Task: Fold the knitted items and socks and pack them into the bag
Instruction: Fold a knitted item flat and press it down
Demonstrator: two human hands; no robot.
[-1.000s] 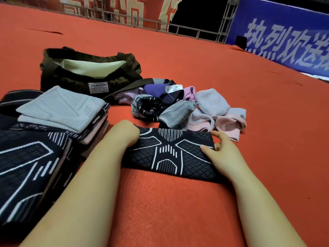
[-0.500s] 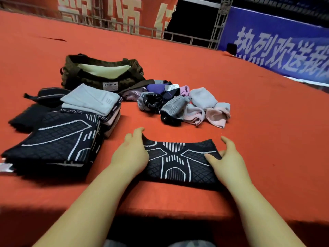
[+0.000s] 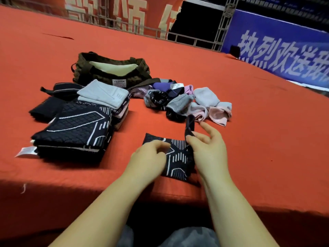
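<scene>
A black knitted piece with white lines lies on the red table near its front edge. My right hand pinches its right end and holds that end raised over the middle. My left hand rests on its left part, fingers curled. A pile of loose socks in grey, pink, purple and black lies beyond. The dark brown bag stands open at the back left, pale lining showing. Two stacks of folded knits sit on the left, a light grey one topping the rear stack.
A folded black item and a black strap piece lie at the far left. The red table spreads wide to the right; its front edge runs just below my hands. Metal railing and banners stand behind.
My right hand has taken hold of the knit's right end and lifted it leftward over the middle. The left hand slid a little right on the piece. The camera pulled back.
</scene>
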